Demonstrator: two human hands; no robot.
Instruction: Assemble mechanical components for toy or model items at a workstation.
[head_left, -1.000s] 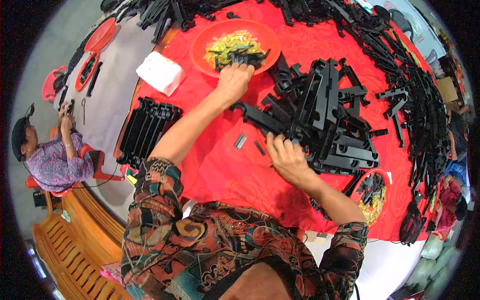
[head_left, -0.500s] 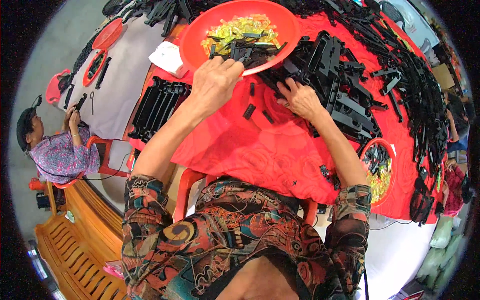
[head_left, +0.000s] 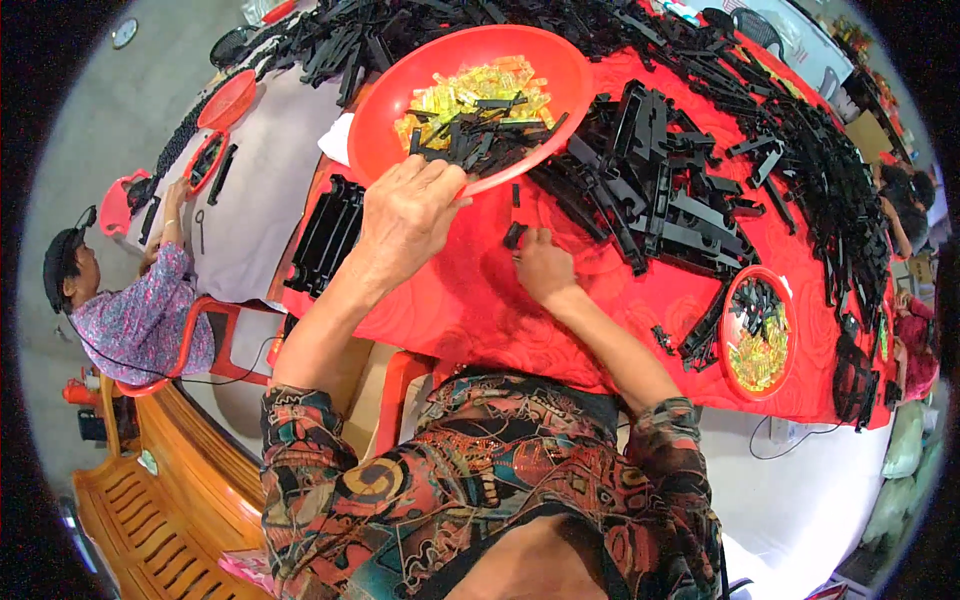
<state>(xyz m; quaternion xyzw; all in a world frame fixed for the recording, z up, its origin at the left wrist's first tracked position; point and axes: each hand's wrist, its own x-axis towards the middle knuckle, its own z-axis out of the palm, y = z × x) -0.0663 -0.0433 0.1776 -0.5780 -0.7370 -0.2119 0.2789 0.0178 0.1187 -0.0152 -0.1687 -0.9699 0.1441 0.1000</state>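
My left hand (head_left: 412, 212) is closed on the near rim of a large red plastic basin (head_left: 385, 95). The basin is tilted and holds yellow and orange see-through pieces (head_left: 480, 88) and small black strips (head_left: 480, 148). Below its rim, my right hand (head_left: 545, 266) pinches a small black plastic piece (head_left: 515, 236) over the red tablecloth (head_left: 470, 300). Another small black strip (head_left: 516, 195) lies just beyond it on the cloth.
Long black plastic parts (head_left: 670, 190) are heaped to the right. A neat row of black parts (head_left: 325, 235) sits at left. A smaller red basket (head_left: 727, 345) stands near the right table edge. At the far left a person (head_left: 145, 310) sits at a white-covered table.
My right hand has left the black heap and moved left and nearer, now pinching a small black piece. My left hand still grips the basin rim; the seated person's arm reaches farther out.
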